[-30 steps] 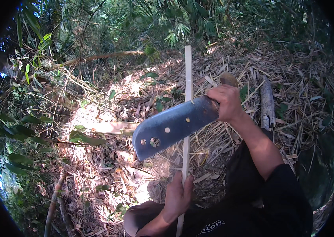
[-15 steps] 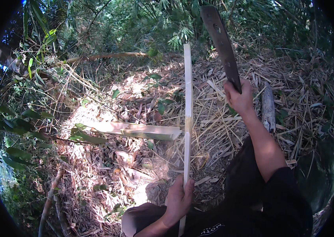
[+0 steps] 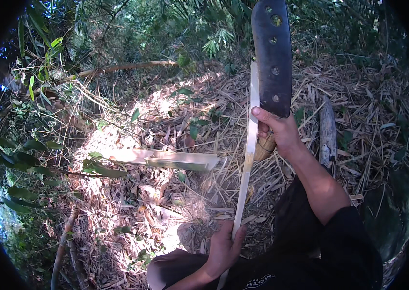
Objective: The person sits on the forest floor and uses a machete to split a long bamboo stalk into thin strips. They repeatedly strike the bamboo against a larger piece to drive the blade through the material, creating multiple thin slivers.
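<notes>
A long, pale bamboo strip (image 3: 244, 186) rises away from me, its lower part gripped in my left hand (image 3: 221, 249) near my lap. My right hand (image 3: 283, 134) is closed around the wooden handle (image 3: 265, 147) of a machete. Its broad dark blade (image 3: 273, 53), pierced by several holes, points up and away with its flat side turned toward me. The blade's left edge lies along the strip's upper part; whether it touches cannot be told. My right thumb reaches over to the strip. Midway along the strip is a yellowish-brown node.
Split bamboo pieces (image 3: 180, 159) lie across the ground to the left of the strip. A grey weathered log (image 3: 328, 128) lies right of my right hand. Dry leaves and shavings cover the ground. Leafy branches (image 3: 25, 150) hang at the left; a brown stem (image 3: 64, 241) stands lower left.
The machete has come down and left beside the strip, and its flat side now faces me. The strip's far end has swung right. My left hand keeps its hold.
</notes>
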Available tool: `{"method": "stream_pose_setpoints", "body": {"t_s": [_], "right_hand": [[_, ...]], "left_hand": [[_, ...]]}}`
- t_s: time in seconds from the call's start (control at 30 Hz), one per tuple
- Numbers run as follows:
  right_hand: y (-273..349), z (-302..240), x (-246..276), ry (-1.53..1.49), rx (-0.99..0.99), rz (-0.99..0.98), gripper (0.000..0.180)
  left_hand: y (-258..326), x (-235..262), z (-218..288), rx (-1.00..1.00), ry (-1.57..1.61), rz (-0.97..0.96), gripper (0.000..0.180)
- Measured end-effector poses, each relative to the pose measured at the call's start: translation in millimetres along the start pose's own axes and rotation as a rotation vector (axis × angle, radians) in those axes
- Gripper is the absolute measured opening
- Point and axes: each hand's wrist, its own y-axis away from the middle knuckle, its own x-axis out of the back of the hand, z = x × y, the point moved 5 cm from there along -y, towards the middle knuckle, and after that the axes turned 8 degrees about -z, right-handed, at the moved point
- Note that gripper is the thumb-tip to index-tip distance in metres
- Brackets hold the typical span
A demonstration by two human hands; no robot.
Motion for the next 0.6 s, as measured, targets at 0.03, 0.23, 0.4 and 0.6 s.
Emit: {"method": "stream_pose_setpoints", "body": {"t_s": [0.03, 0.23, 0.4, 0.6], "right_hand": [[0, 0, 0, 0.006, 0.006, -0.008, 0.021], [5, 10, -7, 0.055, -0.019, -0.009, 0.021], [23, 35, -34, 0.043, -0.062, -0.097, 0.02], [35, 34, -59, 0.494, 0.002, -0.148, 0.025]], "left_hand": [[-1, -3, -1, 0.002, 0.004, -0.029, 0.028], [-11, -11, -4, 0.024, 0.174, -0.176, 0.026], [-34, -3, -8, 0.02, 0.509, -0.152, 0.032], [-50, 14, -3, -0.112, 0.646, -0.046, 0.038]]}}
